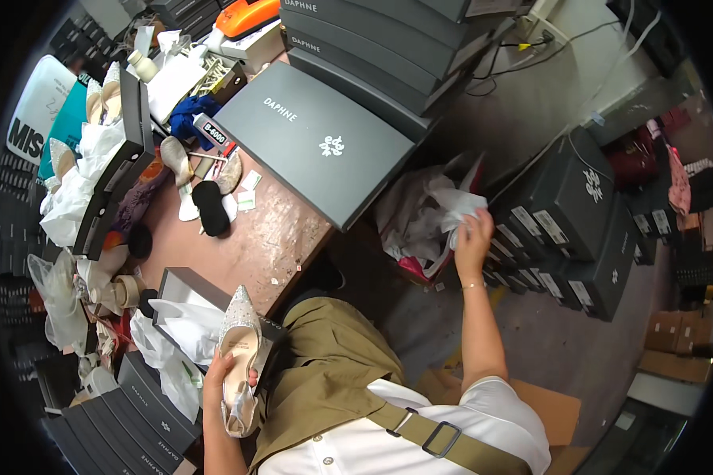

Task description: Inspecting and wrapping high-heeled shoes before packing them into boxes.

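My left hand (216, 378) is closed around a pointed slingback shoe (240, 348), pale with a glittery, studded toe and a beige insole, its toe pointing away from me. Behind the shoe, an open grey shoebox (188, 286) with white tissue paper (192, 326) in it sits at the table's near edge. Out to the right, my right hand (475, 241) pinches crumpled white tissue paper (461, 204). That paper is over a bag-lined bin (410, 265) on the floor, which holds more white paper and plastic.
A large closed grey shoebox (309, 134) lies on the brown table (214, 253), before a stack of similar boxes (372, 47). Soft shoe pads (211, 207) and a small glue box (214, 134) lie nearby. Further shoeboxes (566, 206) stand right of the bin; others (135, 412) are stacked at lower left.
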The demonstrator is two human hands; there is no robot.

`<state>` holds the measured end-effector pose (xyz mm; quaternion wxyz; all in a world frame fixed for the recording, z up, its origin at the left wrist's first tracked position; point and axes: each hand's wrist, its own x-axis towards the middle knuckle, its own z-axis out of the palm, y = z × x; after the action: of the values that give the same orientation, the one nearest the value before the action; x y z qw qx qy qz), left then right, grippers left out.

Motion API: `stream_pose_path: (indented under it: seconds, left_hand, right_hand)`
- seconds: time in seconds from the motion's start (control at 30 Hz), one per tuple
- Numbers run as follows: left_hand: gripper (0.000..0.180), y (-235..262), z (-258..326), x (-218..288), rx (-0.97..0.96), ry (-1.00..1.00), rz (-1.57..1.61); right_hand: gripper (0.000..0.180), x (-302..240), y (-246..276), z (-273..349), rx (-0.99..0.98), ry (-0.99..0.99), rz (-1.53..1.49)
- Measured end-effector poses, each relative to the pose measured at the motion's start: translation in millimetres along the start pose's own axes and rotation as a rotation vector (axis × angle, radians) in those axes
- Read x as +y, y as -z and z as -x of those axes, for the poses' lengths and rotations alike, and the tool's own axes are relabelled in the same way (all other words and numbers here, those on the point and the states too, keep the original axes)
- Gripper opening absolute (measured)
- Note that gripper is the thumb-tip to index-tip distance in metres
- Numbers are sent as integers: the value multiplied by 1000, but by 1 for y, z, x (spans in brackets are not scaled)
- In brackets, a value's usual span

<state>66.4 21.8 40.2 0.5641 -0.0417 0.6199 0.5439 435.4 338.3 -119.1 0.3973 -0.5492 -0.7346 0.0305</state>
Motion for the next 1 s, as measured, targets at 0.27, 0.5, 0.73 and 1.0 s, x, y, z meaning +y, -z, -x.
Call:
stream_pose_path:
  seconds: [0.27, 0.5, 0.73, 1.0]
  left_hand:
    - [50, -38, -7, 0, 83, 57, -32]
    - [56, -59, -8, 2, 112, 94, -49]
    - [53, -79, -19, 1, 100, 99, 21]
    - [51, -67, -7, -6, 56, 38, 5]
  right_hand:
    - [30, 166, -198, 109, -1252, 36, 488]
    - [29, 206, -199, -3, -809, 79, 615]
    - [38, 157, -247, 58, -1246, 321, 488]
    - [37, 205, -217, 37, -925, -66, 625]
